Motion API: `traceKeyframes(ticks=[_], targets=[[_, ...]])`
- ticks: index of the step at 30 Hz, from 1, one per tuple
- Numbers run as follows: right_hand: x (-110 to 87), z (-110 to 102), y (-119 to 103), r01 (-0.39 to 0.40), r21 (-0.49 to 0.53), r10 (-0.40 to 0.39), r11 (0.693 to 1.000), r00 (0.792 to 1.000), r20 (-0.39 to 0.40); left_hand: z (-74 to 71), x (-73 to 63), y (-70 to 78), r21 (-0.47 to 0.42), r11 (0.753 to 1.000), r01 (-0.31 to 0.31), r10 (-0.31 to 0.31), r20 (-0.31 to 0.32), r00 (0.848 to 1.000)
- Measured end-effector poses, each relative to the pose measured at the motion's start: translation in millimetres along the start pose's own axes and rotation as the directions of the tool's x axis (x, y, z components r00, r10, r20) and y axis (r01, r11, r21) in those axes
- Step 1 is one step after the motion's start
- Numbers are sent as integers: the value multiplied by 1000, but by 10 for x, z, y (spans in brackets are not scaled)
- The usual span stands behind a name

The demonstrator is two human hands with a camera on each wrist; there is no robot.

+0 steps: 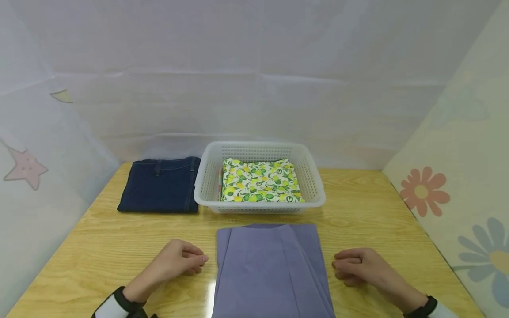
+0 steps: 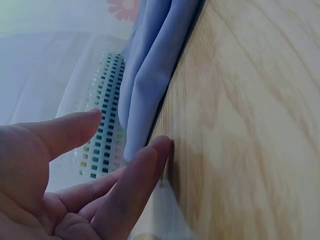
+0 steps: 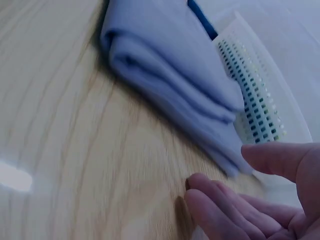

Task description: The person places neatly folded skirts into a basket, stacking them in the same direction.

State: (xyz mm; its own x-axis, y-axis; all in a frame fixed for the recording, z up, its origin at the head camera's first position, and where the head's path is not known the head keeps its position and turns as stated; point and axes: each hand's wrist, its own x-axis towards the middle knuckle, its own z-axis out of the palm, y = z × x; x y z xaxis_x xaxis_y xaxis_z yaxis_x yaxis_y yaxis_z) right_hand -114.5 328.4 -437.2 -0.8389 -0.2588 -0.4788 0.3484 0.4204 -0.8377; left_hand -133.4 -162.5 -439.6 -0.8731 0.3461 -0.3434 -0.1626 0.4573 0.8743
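Observation:
A folded purple cloth garment (image 1: 266, 269) lies on the wooden table at the front middle, its layers stacked and one flap slanting at the right. My left hand (image 1: 176, 260) is just left of it, fingers loosely bent, holding nothing. On the other side my right hand (image 1: 363, 269) rests low over the table with thumb and fingers apart and nothing between them. In the left wrist view the garment's folded edge (image 2: 150, 80) rises beyond the fingertips. The right wrist view shows its rolled layers (image 3: 170, 75) a short way from the fingers.
Behind the garment stands a white perforated basket (image 1: 203, 185) holding a folded lemon-print cloth (image 1: 260, 181). Dark blue folded jeans (image 1: 159, 185) lie at the basket's left. Pale sheets with star and flower prints surround the wooden table (image 1: 358, 198).

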Motion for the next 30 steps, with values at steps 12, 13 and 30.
traceKeyframes(ticks=[12,13,30], targets=[[137,362,-133,-37,199,19,979,996,89,266,132,62,-170,982,89,-74,89,993],[150,379,-138,-38,208,18,977,995,96,290,141,67,-174,981,88,-73,94,993],[232,569,-192,17,213,-47,977,989,137,577,279,166,-203,979,26,0,129,992]])
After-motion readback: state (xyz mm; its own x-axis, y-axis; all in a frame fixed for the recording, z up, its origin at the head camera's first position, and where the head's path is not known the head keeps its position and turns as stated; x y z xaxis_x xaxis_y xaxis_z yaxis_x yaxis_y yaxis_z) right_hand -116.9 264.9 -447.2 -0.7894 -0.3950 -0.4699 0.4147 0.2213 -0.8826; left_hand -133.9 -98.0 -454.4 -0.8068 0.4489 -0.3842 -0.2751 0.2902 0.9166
